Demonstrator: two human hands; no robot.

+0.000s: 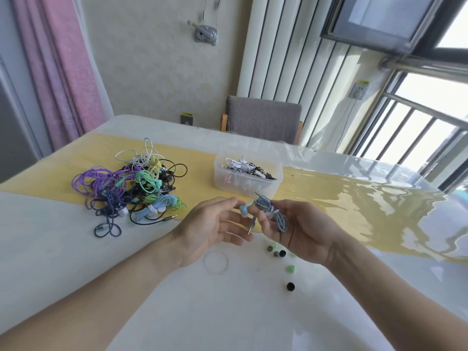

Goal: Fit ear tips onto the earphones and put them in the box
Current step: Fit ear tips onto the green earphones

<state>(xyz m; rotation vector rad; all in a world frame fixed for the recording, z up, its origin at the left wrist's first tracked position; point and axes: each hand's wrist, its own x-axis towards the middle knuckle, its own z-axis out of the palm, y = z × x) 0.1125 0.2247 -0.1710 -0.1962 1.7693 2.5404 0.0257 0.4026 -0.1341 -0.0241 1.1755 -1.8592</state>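
Both hands are raised above the white bench [76,249]: the right hand [301,231] grips a bundled light blue wired earphone [272,211], and the left hand [210,229] pinches its blue earbud [244,209] with curled fingers. Its metal jack plug [251,225] hangs between the hands, long axis nearly upright, tip down. Behind them stands a clear plastic box [247,177] holding earphones; loose dark and green ear tips [290,269] lie below the right hand.

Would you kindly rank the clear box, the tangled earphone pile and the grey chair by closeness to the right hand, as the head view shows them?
From the right hand, nearest first:
1. Clear box, just beyond the hand.
2. Tangled earphone pile, off to the left on the table.
3. Grey chair, past the table's far edge.
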